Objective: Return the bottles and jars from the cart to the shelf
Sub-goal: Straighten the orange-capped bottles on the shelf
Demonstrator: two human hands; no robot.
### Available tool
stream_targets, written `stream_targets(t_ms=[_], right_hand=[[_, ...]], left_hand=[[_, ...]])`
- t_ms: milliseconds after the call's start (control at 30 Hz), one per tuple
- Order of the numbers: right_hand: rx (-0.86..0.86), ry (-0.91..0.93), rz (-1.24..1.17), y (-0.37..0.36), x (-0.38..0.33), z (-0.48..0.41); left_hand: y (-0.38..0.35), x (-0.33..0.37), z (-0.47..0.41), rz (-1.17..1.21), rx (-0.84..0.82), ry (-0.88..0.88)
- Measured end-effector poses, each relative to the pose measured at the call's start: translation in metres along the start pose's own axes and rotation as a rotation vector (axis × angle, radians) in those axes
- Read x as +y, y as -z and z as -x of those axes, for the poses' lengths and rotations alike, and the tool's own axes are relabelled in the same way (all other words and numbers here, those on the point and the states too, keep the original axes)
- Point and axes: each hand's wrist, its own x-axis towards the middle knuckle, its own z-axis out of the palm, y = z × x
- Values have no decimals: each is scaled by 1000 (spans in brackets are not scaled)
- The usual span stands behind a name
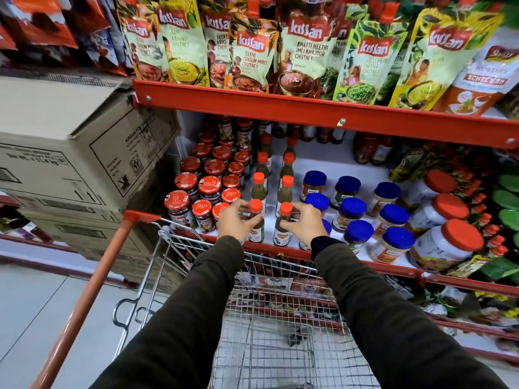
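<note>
Two small sauce bottles with orange caps stand at the front edge of the white shelf [337, 167]. My left hand [236, 220] is wrapped around the left bottle [256, 206]. My right hand [304, 223] grips the right bottle [286, 210]. Both bottles are upright, at the front of two rows of like bottles [287, 182] running back. Red-lidded jars [209, 186] stand to the left, blue-lidded jars [352, 209] to the right. The wire cart [269, 327] sits below my arms; its basket looks empty.
Stacked cardboard boxes [73, 153] stand left of the shelf. The upper red shelf rail [309, 110] carries chutney pouches [252, 51] overhead. Large orange-lidded jars [449, 240] lean at the right. The cart's orange handle bar [92, 293] runs along the left. Lower shelves hold more goods.
</note>
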Motion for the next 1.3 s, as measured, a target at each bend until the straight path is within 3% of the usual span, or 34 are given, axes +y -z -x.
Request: stream_targets(t_ms=[167,367,967,1133,1300], right_hand=[[-10,6,29,-1,3,1],[-13,-8,44,-3,8,2],[-25,-1,13,-4,14,5],[50,41,-89,9,19,19],[273,172,-92,37,47,38]], left_hand=[[0,2,-1,-67,-2,-46],[3,-5,1,-92,-130,-111],[-4,-7,11,-202,42,-164],[-11,-6,18,-172,79,-130],[-30,-13,41,-58,221,-6]])
